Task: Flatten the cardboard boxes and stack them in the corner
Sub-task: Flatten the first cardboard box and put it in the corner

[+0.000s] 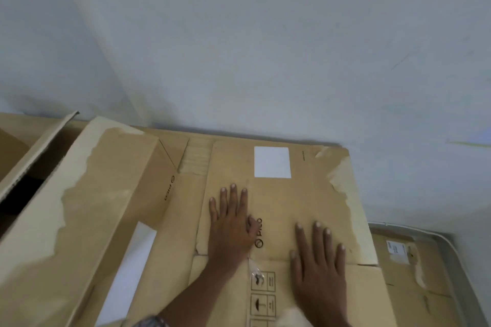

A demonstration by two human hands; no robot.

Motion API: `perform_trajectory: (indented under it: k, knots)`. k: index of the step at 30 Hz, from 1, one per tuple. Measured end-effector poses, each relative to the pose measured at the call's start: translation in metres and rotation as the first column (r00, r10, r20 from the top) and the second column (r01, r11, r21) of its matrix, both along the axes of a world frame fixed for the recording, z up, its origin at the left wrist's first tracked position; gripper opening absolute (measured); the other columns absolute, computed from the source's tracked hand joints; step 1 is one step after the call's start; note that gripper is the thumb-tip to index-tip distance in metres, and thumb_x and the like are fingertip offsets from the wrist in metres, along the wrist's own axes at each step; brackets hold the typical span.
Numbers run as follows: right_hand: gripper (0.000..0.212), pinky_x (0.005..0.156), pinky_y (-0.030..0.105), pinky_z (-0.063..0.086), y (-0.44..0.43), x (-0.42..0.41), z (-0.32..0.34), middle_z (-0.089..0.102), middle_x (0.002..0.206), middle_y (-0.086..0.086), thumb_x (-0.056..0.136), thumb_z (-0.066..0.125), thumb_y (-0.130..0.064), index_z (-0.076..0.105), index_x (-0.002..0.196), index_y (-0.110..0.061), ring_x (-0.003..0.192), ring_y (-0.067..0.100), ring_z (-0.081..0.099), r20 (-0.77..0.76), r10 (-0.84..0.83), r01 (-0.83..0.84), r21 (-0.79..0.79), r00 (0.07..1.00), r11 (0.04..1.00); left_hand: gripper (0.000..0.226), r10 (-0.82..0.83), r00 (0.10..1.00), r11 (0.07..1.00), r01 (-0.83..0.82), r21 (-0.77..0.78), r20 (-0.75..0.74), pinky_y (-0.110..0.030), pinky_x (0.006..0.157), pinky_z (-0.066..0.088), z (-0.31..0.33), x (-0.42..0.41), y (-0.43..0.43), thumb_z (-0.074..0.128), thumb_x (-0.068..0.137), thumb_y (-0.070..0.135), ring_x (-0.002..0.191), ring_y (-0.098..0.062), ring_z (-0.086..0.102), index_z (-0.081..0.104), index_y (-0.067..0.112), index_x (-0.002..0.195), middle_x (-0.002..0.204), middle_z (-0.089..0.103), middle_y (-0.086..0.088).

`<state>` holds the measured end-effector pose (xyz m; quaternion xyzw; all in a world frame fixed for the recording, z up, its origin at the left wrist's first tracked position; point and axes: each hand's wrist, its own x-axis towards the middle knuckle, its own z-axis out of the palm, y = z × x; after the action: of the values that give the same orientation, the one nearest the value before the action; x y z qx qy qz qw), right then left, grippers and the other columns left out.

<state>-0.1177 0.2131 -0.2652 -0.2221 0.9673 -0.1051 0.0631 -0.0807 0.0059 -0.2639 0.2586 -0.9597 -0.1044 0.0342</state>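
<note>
A flattened brown cardboard box lies on top of a stack against the white wall. It carries a white label and torn tape patches along its right edge. My left hand rests flat on it, palm down, fingers spread, holding nothing. My right hand presses flat beside it, a little nearer to me, fingers also apart. To the left stands an unflattened cardboard box with an open flap and a dark inside.
Another flat cardboard piece with a small label lies lower at the right, beside a grey rail. A white sheet shows between the standing box and the stack. The white wall runs behind everything.
</note>
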Motion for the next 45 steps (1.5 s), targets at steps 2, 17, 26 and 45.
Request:
perform_trajectory:
  k: [2,17,26,45]
  knots:
    - [0.065,0.120,0.053,0.009,0.009,0.010,0.001,0.008,0.165,0.004,0.094,0.025,-0.052,0.012,0.155,-0.037,0.151,0.026,0.008,-0.011,0.000,0.000,0.016,1.000,1.000,0.060,-0.053,0.998,0.998,0.052,-0.032,-0.028,-0.062,0.116,0.022,-0.001,0.007,0.003,0.039,0.091,0.032,0.147,-0.039,0.026,0.045,0.013,0.148,0.157,0.034,-0.018]
    - [0.063,0.119,0.057,0.000,0.011,0.001,0.007,-0.008,0.164,0.009,0.098,0.009,-0.057,-0.008,0.155,-0.035,0.151,0.031,-0.007,-0.015,0.065,-0.064,0.074,0.998,0.995,0.055,-0.087,0.996,0.996,0.087,-0.004,-0.019,-0.059,0.116,0.023,-0.001,0.166,0.085,0.035,0.100,0.039,0.152,-0.030,0.015,0.030,0.033,0.154,0.164,0.023,-0.002]
    - [0.061,0.117,0.060,0.015,0.043,0.125,0.006,0.010,0.164,0.008,0.098,0.033,-0.049,0.020,0.155,-0.030,0.151,0.033,0.005,-0.013,0.205,-0.204,0.030,0.979,0.978,0.059,-0.033,0.999,0.999,0.033,0.008,0.031,-0.059,0.119,0.014,0.008,0.166,0.087,0.038,0.098,0.039,0.153,-0.031,0.007,0.027,0.032,0.156,0.165,0.016,-0.004]
    - [0.077,0.111,0.073,0.007,0.079,0.148,0.016,0.007,0.162,0.020,0.096,0.020,-0.063,0.004,0.157,-0.019,0.146,0.049,0.002,0.042,-0.059,0.054,0.117,0.997,0.992,0.065,-0.116,0.991,0.993,0.116,0.006,0.068,-0.062,0.117,0.013,0.010,0.191,0.142,0.039,0.096,0.051,0.153,-0.030,0.010,0.029,0.027,0.155,0.165,0.017,-0.006]
